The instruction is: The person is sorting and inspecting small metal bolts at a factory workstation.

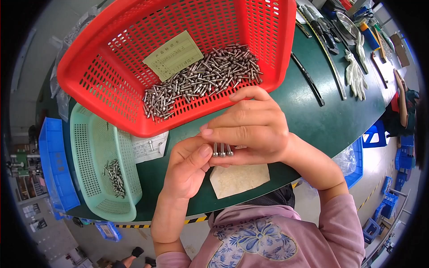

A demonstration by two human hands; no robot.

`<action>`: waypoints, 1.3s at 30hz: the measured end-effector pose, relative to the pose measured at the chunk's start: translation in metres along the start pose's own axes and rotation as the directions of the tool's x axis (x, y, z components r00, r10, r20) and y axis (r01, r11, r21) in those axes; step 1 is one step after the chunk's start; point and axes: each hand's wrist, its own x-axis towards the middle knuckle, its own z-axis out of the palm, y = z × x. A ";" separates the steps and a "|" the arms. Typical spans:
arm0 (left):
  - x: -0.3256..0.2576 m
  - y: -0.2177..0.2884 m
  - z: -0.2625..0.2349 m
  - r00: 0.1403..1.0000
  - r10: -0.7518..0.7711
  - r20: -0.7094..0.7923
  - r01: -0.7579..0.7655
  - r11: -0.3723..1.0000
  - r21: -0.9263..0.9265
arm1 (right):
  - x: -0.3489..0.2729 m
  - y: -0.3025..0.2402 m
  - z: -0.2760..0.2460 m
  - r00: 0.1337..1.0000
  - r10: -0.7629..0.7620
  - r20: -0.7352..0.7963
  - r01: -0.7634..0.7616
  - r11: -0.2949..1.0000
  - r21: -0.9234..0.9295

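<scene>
Right hand point(254, 127), fingers curled over and thumb below, pinches a row of three slim silver metal pins with rounded heads point(222, 150), heads toward the wearer, above the dark green tabletop point(308, 123). Left hand point(187, 165) meets it from the left, fingers bent inward, thumb tip just beside the pins; cannot tell whether it grips any. Beyond the hands, a red perforated plastic basket point(67, 78) holds a heap of similar metal pins point(201, 80); to the left, a pale green perforated basket point(128, 154) holds a smaller pile point(115, 178).
</scene>
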 end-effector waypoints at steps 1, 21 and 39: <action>0.001 0.000 0.002 1.000 0.029 -0.006 -0.029 0.999 -0.033 | 0.000 -0.001 -0.001 1.000 0.016 0.001 -0.016 1.000 -0.001; 0.001 -0.003 0.020 0.957 0.276 -0.094 -0.258 0.952 0.168 | -0.002 0.004 0.002 0.998 -0.008 0.064 0.009 1.000 -0.016; 0.004 0.002 0.023 0.862 0.506 0.004 -0.388 0.656 0.648 | -0.002 0.004 -0.001 0.998 0.010 0.065 -0.004 0.997 -0.083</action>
